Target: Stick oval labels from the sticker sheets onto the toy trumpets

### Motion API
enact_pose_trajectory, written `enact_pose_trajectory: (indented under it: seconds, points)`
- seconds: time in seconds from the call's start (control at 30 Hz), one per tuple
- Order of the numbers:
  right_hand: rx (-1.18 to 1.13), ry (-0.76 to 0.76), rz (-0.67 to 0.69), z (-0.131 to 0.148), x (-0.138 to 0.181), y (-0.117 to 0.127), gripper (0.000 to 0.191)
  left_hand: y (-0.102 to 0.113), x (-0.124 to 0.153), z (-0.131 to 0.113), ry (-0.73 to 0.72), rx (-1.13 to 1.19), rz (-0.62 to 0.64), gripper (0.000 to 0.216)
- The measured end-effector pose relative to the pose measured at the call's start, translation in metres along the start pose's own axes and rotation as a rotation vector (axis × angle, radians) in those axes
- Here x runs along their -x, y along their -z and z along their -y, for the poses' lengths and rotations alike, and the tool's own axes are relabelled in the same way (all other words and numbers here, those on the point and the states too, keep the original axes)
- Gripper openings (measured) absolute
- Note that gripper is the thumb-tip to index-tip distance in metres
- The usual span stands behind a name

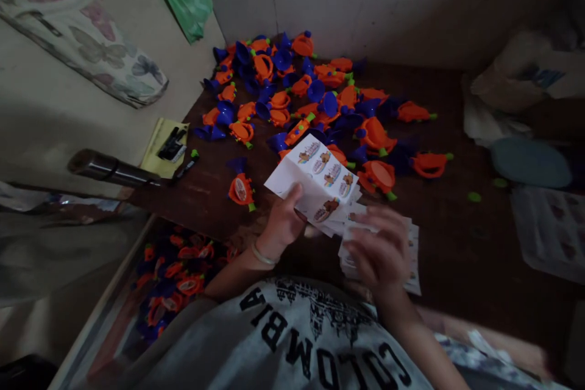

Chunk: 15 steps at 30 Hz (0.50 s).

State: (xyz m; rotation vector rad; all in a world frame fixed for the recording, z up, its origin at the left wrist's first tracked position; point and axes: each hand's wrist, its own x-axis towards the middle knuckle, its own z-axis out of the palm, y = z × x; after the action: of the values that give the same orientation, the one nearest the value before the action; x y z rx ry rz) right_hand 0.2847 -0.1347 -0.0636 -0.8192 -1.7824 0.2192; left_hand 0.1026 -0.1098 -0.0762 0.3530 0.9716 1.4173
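My left hand [286,219] is closed on a white sticker sheet [329,178], with the thumb on top of its lower left edge. Printed on the sheet are small cartoon stickers with a brown animal and lettering, and its plain left part is folded up. My right hand [381,247], a little blurred, hovers with bent fingers apart over a loose stack of similar sheets [414,256] in front of me. Left of the held sheet lies an orange and blue plastic toy [241,189] with a green tip and an oval sticker on its face.
Many orange toys with blue funnels [281,82] are heaped on the dark table [457,237] towards the wall. Below its left edge, a box holds more stickered toys [173,286]. A dark cylinder [112,169] and yellow pad [155,143] lie left; a clear plastic tray [548,225] sits right.
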Motion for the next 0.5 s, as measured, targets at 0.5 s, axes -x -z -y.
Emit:
enact_pose_trajectory:
  seconds: [0.5]
  points:
    - [-0.119, -0.384, -0.194, -0.005, 0.006, -0.027, 0.066, -0.009, 0.016, 0.008, 0.032, 0.021, 0.052, 0.066]
